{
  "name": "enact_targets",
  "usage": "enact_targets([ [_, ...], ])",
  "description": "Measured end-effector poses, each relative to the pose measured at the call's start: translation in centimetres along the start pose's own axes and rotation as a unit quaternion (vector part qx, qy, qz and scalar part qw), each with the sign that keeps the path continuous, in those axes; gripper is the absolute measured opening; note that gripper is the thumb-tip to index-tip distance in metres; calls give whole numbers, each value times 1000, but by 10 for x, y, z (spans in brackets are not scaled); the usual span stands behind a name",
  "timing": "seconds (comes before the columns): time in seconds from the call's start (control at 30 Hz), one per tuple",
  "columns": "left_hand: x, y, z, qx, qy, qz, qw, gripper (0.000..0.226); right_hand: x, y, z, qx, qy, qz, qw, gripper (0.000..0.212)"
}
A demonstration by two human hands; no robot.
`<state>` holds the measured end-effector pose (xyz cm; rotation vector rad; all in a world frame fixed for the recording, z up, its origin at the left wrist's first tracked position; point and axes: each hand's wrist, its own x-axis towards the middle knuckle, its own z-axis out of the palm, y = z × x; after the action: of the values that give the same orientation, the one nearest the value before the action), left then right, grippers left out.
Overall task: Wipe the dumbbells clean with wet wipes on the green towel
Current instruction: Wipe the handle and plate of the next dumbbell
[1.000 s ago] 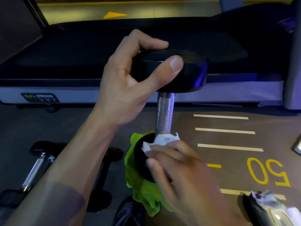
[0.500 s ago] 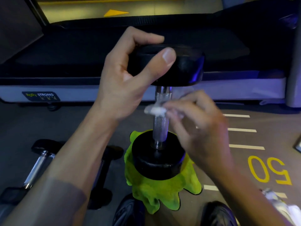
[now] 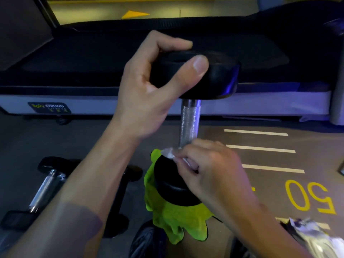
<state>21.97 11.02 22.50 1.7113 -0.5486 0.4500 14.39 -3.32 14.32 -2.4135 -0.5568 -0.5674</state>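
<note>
With the left hand (image 3: 149,94) clamping the upright dumbbell (image 3: 189,123) by its top head, the right hand (image 3: 210,172) pinches the wet wipe (image 3: 168,153) at the handle's base; best to ring the knurling fully, keeping the lower head on the green towel (image 3: 178,218).

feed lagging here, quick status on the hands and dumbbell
Left hand grips upright dumbbell's top head. Right hand pinches wet wipe at handle base. Green towel underneath. Nothing blocking.

The dumbbell (image 3: 189,125) stands up on the green towel (image 3: 178,220). The left hand (image 3: 149,94) blocks its top end and the right hand (image 3: 214,170) blocks the bottom. Between them the bar is bare. On the left, two more dumbbells (image 3: 46,187) lie in the way. The floor (image 3: 260,183) on the right is open, up to a packet (image 3: 316,239) near the corner. A treadmill (image 3: 130,71) closes off the back.
</note>
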Motion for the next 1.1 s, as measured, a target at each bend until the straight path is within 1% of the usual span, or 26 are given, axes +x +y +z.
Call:
enact_targets([
  [0.03,0,1,1,6,-5,0,1000,27,6,-6,-1,-52,4,0,999,12],
  [0.1,1,2,2,20,-5,2,1000,28,18,-23,-2,-144,0,20,989,24],
  [0.17,3,3,2,27,1,1,1000,28,16,-33,1,-186,-39,23,982,28],
  [0.23,3,2,1,27,2,3,1000,28,4,-29,0,-157,-66,13,985,24],
  [0.33,2,2,-2,15,-6,1,1000,27,-8,-5,-12,-56,-86,29,994,5],
  [0.4,2,1,-6,-7,-13,-4,1000,27,-13,13,-22,20,-77,67,995,6],
  [0.43,2,0,-8,-16,-12,-6,1000,26,-16,21,-26,54,-57,84,993,6],
  [0.5,1,-3,-11,-29,-3,-12,999,25,-22,31,-30,132,-22,93,987,4],
  [0.57,0,-4,-13,-43,4,-19,999,24,-26,35,-27,220,-49,89,970,4],
  [0.63,-2,-5,-16,-58,8,-22,998,22,-23,37,-21,269,-87,93,955,4],
  [0.7,-5,-7,-19,-61,16,-24,998,22,-10,35,-17,261,-88,73,958,7],
  [0.73,-5,-7,-20,-61,17,-25,998,22,0,32,-15,249,-71,52,965,8],
  [0.8,-6,-7,-21,-61,14,-25,998,21,23,21,-15,226,-1,19,974,6],
  [0.87,-5,-6,-21,-52,6,-22,998,20,41,12,-14,208,71,11,975,6],
  [0.9,-4,-7,-21,-48,2,-22,999,20,41,10,-11,205,81,14,975,6],
  [0.93,-3,-7,-21,-46,4,-23,999,20,35,11,-8,203,70,20,977,8],
  [0.97,-2,-8,-21,-47,11,-26,999,21,25,14,-4,199,34,29,979,10],
  [1.03,-2,-10,-22,-57,24,-35,998,22,6,17,0,181,-63,59,980,12],
  [1.07,-2,-11,-21,-62,27,-38,997,22,2,19,-1,165,-79,67,981,11],
  [1.1,-2,-12,-21,-65,29,-39,997,22,6,19,-3,152,-61,59,985,10],
])
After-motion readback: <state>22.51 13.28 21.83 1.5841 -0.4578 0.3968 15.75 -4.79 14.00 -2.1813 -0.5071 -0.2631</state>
